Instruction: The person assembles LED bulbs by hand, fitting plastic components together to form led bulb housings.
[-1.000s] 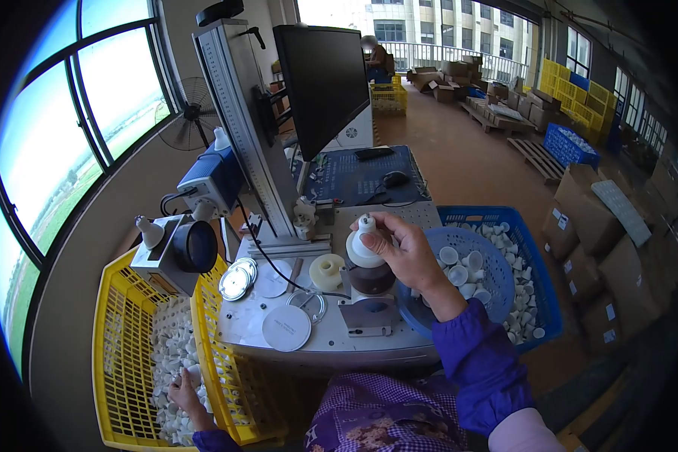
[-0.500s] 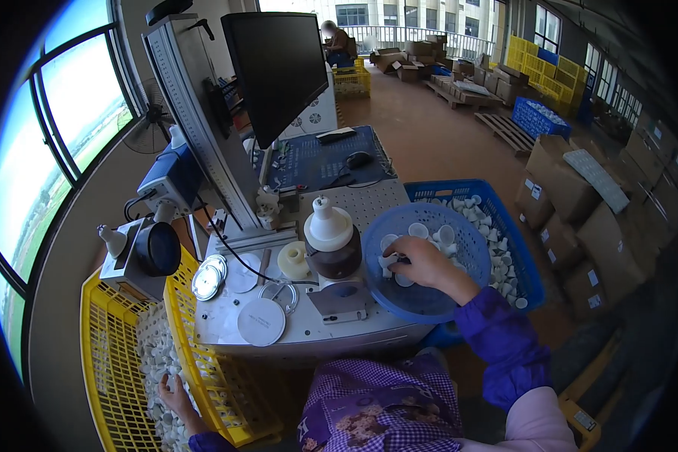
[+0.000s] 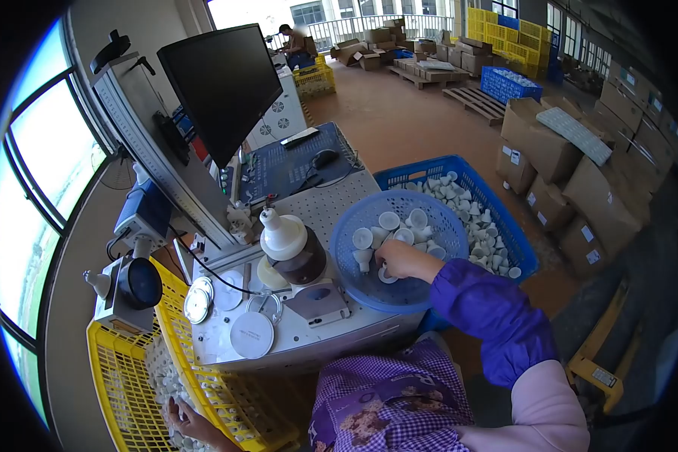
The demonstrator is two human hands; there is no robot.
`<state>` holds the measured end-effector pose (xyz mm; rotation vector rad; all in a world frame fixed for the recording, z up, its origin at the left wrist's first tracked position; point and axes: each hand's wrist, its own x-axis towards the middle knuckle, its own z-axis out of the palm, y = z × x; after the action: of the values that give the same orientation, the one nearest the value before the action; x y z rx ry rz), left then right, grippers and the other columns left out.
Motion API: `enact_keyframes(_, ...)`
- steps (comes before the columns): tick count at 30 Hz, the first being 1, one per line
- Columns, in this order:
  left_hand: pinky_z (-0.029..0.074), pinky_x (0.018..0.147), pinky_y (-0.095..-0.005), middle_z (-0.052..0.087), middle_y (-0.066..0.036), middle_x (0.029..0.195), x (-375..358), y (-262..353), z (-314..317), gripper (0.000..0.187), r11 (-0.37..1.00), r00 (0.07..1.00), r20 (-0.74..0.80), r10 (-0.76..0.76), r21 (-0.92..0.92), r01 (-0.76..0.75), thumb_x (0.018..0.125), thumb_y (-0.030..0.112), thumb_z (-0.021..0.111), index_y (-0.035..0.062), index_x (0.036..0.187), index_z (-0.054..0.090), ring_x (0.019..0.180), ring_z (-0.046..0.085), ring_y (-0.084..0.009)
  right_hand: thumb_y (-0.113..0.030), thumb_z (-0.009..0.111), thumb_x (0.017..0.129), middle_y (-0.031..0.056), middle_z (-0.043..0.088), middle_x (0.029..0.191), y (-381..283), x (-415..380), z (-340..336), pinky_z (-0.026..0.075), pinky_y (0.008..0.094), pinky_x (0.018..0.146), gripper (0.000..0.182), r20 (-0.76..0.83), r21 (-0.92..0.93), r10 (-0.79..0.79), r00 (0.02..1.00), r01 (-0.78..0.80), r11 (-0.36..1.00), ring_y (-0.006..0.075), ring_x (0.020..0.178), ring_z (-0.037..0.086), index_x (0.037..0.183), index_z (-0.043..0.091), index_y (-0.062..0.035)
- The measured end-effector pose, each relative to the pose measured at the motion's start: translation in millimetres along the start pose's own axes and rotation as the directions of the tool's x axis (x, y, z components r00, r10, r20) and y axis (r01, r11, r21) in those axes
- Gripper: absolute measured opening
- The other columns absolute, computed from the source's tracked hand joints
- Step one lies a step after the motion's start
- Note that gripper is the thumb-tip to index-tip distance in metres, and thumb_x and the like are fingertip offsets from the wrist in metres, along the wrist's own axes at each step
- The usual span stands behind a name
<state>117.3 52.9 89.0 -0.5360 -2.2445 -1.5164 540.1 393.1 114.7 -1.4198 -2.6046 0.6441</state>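
Note:
My right hand reaches down into the round blue plastic basin, fingers pinched on a white plastic bulb housing that they partly hide. Several more white cup-shaped bulb housings lie around it in the basin. Low on the left, my left hand is over the yellow crate, above many small white parts. Its fingers are apart and hold nothing I can see. A white bulb housing stands upright on a dark round fixture between my hands.
Under the basin's far side stands a blue crate of white housings. A monitor and a marking machine column rise at the left. Metal discs lie on the worktable. Cardboard boxes are stacked right; a seated person is far back.
The view has shifted, so the bench appears farther left and tilted. My right hand has lowered deeper among the housings in the basin. My left hand stays over the yellow crate.

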Motion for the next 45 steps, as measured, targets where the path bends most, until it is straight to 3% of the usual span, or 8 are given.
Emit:
enact_keyframes(10,0.044,0.08,-0.0232,0.054,-0.009,0.107,-125,136,58,0.019,0.808,0.852,0.48,0.212,-0.576,0.124,0.085,-0.006,0.054,-0.0028,0.104,0.058,0.094,0.054,-0.0123,-0.009,0.075,0.064,0.0132,0.065,0.087,-3,0,-17,0.049,0.0346,0.072,0.035,0.023,0.054,0.0,1.0,-0.002,0.999,0.0257,0.079,0.063,0.098,0.066,-0.002)
enact_keyframes(20,0.037,0.093,-0.0346,0.05,-0.018,0.117,-103,333,-18,0.03,0.296,-0.034,0.532,0.846,-0.416,0.86,0.087,0.02,0.064,-0.0025,0.107,0.062,0.105,0.05,-0.0281,-0.028,0.052,0.095,0.0075,0.06,0.098,-44,-47,-38,0.05,0.0249,0.068,0.027,-0.157,0.94,0.124,0.98,0.11,0.324,0.0153,0.08,0.062,0.106,0.052,-0.0033)
enact_keyframes(22,0.042,0.084,-0.0327,0.057,-0.016,0.101,-133,361,-14,0.019,-0.086,0.296,0.366,0.882,-0.492,0.866,0.085,0.009,0.064,-0.0023,0.099,0.063,0.096,0.054,-0.0244,-0.028,0.048,0.097,0.0082,0.06,0.1,-52,-58,-39,0.05,0.023,0.068,0.027,-0.097,0.974,0.134,0.986,0.067,0.215,0.014,0.084,0.061,0.107,0.048,-0.0033)
enact_keyframes(29,0.045,0.077,-0.0276,0.06,-0.009,0.09,-134,368,-9,0.016,0.0,0.387,0.3,0.872,-0.79,0.613,0.082,0.008,0.066,0.0005,0.096,0.064,0.085,0.057,-0.0217,-0.013,0.063,0.088,0.0106,0.063,0.104,-43,-60,-25,0.049,0.0271,0.077,0.026,-0.276,0.96,0.162,0.947,0.264,0.089,0.0168,0.095,0.061,0.108,0.047,-0.0078)
enact_keyframes(30,0.038,0.09,-0.039,0.052,-0.019,0.111,-114,361,6,0.031,0.255,0.038,0.294,0.955,-0.879,0.403,0.079,0.02,0.068,-0.0028,0.1,0.064,0.101,0.052,-0.0272,-0.01,0.063,0.087,0.0106,0.063,0.104,-40,-58,-23,0.049,0.0275,0.078,0.026,-0.303,0.953,0.158,0.94,0.295,0.071,0.0167,0.095,0.06,0.107,0.047,-0.0076)
enact_keyframes(33,0.04,0.082,-0.0326,0.052,-0.013,0.107,-105,345,29,0.037,0.419,0.407,0.31,0.859,-0.883,-0.21,0.065,0.007,0.077,0.0054,0.1,0.066,0.097,0.051,-0.0232,-0.007,0.065,0.085,0.0093,0.061,0.105,-44,-63,-29,0.049,0.0294,0.083,0.025,-0.346,0.938,0.181,0.921,0.331,0.109,0.0163,0.097,0.059,0.104,0.049,-0.0059)
enact_keyframes(37,0.035,0.088,-0.0362,0.048,-0.011,0.11,-82,330,95,0.047,0.646,0.721,0.264,0.641,-0.694,-0.32,0.067,0.006,0.074,0.0067,0.112,0.061,0.103,0.042,-0.0259,-0.008,0.067,0.083,0.0075,0.059,0.108,-62,-63,-42,0.047,0.0287,0.085,0.024,-0.45,0.89,0.175,0.876,0.424,0.168,0.015,0.099,0.057,0.104,0.055,-0.0056)
enact_keyframes(45,0.036,0.093,-0.0388,0.055,-0.013,0.106,-54,323,151,0.032,0.814,0.641,0.53,0.555,-0.505,-0.288,0.077,0.024,0.071,0.0039,0.101,0.068,0.109,0.042,-0.0284,-0.013,0.069,0.083,0.0043,0.061,0.096,-100,-50,-74,0.048,0.0249,0.077,0.029,-0.552,0.821,0.114,0.826,0.514,0.249,0.0116,0.087,0.059,0.107,0.058,-0.0019)
